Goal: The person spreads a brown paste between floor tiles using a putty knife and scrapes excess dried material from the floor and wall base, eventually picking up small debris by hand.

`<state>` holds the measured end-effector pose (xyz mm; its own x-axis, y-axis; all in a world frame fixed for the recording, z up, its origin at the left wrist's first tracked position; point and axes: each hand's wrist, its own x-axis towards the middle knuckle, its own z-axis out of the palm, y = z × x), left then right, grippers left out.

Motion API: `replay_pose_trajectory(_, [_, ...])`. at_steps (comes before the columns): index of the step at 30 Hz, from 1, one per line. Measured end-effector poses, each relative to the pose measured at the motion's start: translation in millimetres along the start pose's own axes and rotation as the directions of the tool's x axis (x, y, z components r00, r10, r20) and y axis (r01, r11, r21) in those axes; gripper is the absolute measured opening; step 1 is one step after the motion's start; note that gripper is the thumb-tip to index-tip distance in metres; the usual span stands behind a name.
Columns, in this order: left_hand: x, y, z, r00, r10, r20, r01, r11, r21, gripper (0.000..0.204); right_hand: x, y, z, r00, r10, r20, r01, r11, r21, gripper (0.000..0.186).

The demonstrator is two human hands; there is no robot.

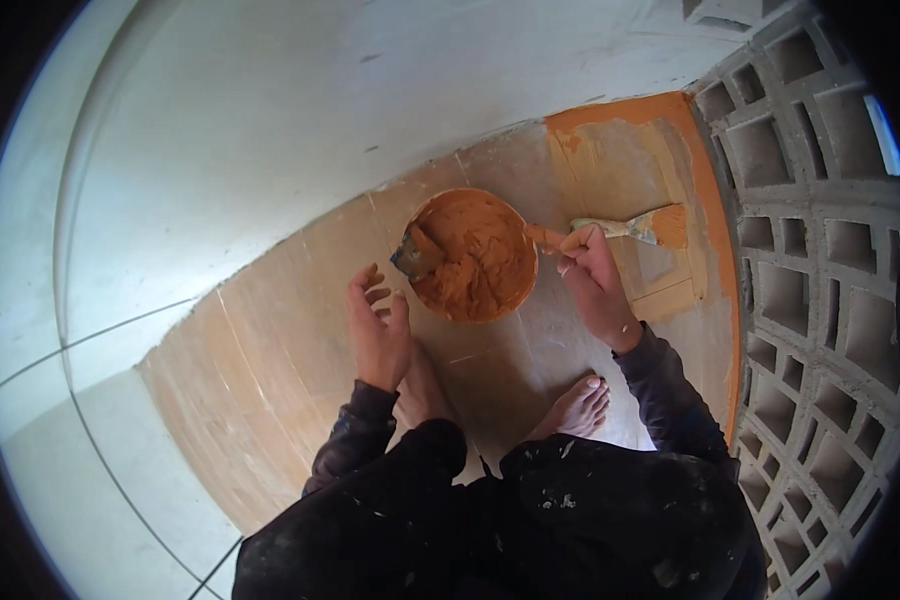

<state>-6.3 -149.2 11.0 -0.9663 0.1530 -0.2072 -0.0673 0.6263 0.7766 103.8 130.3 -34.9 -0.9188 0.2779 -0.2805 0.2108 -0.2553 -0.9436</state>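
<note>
A round bucket (533, 268) of thick orange paste (480, 250) stands on the floor in front of me. What looks like a dark, paste-smeared spatula (417, 257) leans inside its left rim. My left hand (378, 330) hovers to the left of the bucket, fingers loosely bent and apart, holding nothing. On the other side, my right hand (600, 285) has a finger stretched toward the right rim. Orange covers that finger, and whether it touches the rim I cannot tell. Just beyond this hand a paintbrush (640, 228) with orange-coated bristles lies on the floor.
Orange coating (725, 270) runs along the floor's edges at the right, with thinner smears inside it. A pale wall (270, 130) rises ahead and left. Openwork concrete blocks (800, 290) form the right wall. My bare feet (578, 408) are on the tiled floor (300, 300).
</note>
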Motion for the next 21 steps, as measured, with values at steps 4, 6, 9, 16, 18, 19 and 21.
replay_pose_trajectory(4, [10.5, -19.9, 4.0, 0.985, -0.145, 0.089, 0.154, 0.983, -0.097, 0.047, -11.2, -7.3, 8.0, 0.957, -0.229, 0.178, 0.289, 0.806, -0.516, 0.037])
replay_pose_trajectory(6, [15.4, -27.3, 6.3, 0.971, -0.182, 0.152, 0.208, 0.962, -0.176, 0.045, -21.4, -4.5, 11.8, 0.891, -0.268, 0.366, 0.448, 0.396, -0.802, 0.035])
replay_pose_trajectory(9, [25.3, -39.2, 16.0, 0.949, -0.217, 0.227, 0.274, 0.925, -0.262, 0.039, -36.3, 14.4, 11.5, 0.828, -0.224, 0.514, 0.480, -0.189, -0.856, 0.031])
replay_pose_trajectory(16, [25.6, -47.7, 27.7, 0.963, -0.263, 0.052, 0.267, 0.929, -0.257, 0.028, -40.9, -1.0, -4.4, 0.719, -0.005, 0.695, 0.596, -0.510, -0.620, 0.026])
replay_pose_trajectory(18, [29.0, -47.6, 33.3, 0.961, -0.276, 0.028, 0.274, 0.929, -0.251, 0.028, -45.2, -7.4, -12.6, 0.698, 0.039, 0.715, 0.633, -0.499, -0.592, 0.026])
replay_pose_trajectory(19, [30.2, -49.4, 34.9, 0.957, -0.289, 0.004, 0.281, 0.929, -0.241, 0.027, -52.3, -12.3, -16.6, 0.706, 0.048, 0.707, 0.638, -0.477, -0.604, 0.025])
replay_pose_trajectory(21, [32.8, -53.4, 38.2, 0.967, -0.254, -0.011, 0.244, 0.939, -0.240, 0.026, -67.6, -24.7, -20.6, 0.705, 0.057, 0.707, 0.648, -0.457, -0.609, 0.024])
